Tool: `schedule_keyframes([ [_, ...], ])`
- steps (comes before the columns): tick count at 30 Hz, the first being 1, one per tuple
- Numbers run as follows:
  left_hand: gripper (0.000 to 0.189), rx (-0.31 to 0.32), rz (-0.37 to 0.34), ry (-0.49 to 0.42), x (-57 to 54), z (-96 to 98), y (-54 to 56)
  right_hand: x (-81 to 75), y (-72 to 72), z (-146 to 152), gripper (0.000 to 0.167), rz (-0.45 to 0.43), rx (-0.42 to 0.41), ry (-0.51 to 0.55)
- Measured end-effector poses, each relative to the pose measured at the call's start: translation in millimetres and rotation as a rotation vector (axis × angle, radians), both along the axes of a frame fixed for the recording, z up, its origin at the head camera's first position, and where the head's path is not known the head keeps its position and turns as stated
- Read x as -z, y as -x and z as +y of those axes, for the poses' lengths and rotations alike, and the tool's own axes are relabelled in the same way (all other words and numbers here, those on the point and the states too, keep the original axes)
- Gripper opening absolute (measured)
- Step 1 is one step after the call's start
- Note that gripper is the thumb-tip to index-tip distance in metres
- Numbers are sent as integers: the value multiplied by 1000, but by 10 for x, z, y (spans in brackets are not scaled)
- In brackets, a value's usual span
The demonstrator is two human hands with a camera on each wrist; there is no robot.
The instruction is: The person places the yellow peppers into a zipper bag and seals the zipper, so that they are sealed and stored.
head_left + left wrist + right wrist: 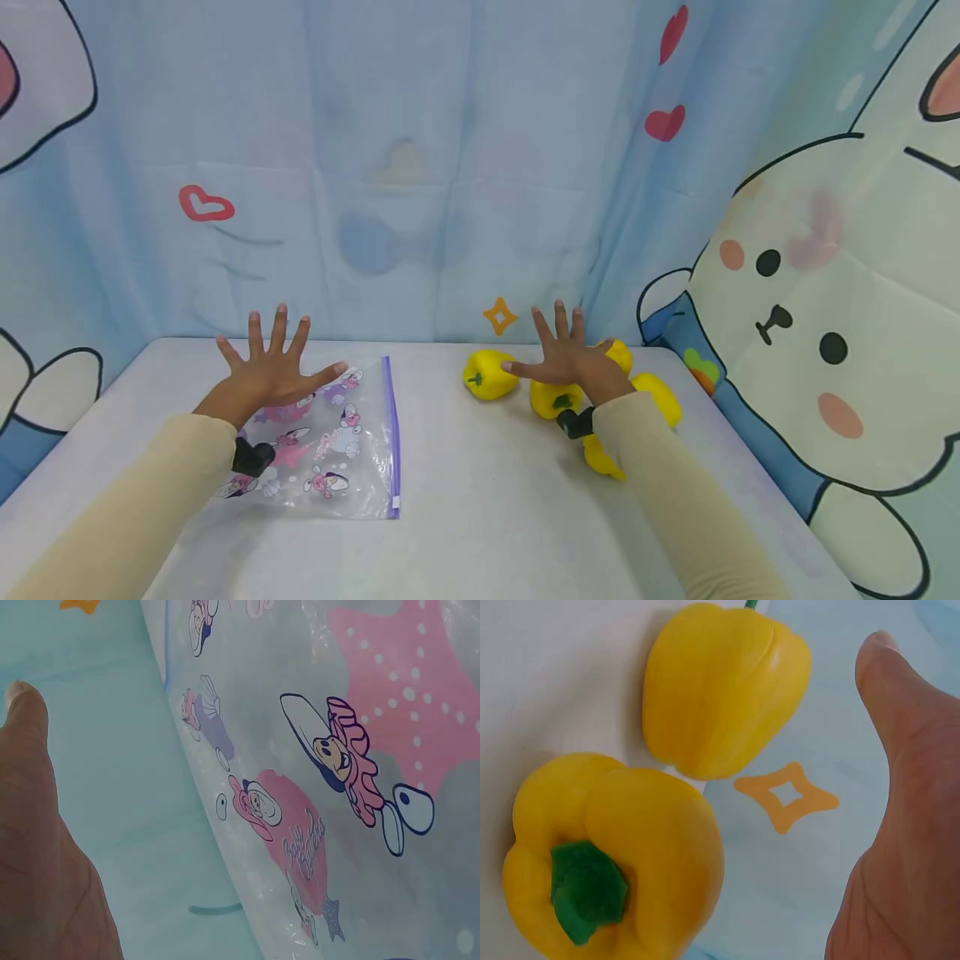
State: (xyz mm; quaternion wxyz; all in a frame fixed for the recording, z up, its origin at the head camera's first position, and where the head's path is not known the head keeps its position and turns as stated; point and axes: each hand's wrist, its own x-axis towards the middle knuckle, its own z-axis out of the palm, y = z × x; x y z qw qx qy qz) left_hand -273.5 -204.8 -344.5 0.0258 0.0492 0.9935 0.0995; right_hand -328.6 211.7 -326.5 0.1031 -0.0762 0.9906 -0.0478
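Note:
My left hand [270, 372] is held with its fingers spread above a clear plastic zip bag [337, 475]. The bag has a purple zip edge [392, 442] on its right and printed cartoon figures and pink stars; it fills much of the left wrist view. On the right, my right hand [567, 360] has its fingers spread over several yellow bell peppers. One bell pepper [489, 375] lies left of its thumb, and another bell pepper [553, 400] with a green stem lies under the palm. Others are partly hidden by the hand and sleeve. Neither hand holds anything.
The white table [465, 508] carries the bag at left and the peppers at right. Behind it hangs a light blue curtain [450, 125] with hearts and a star. A large printed rabbit [795, 350] covers the right side. Each wrist wears a black strap.

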Motion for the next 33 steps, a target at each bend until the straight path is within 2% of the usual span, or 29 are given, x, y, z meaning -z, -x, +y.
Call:
schedule_keyframes([
  [7,109,1,-5,6,28,-18,-11,11,8,-40,116,0,-1,-17],
  [13,109,17,3,-1,53,-10,-40,17,-13,-110,118,35,-56,62],
  [18,108,47,22,2,101,60,-77,17,-113,-186,115,78,-114,128],
  [24,106,84,36,-21,151,152,-144,75,-249,-314,110,82,-177,201],
  [33,104,116,57,-97,254,142,-247,207,-447,-535,106,118,-247,236],
])
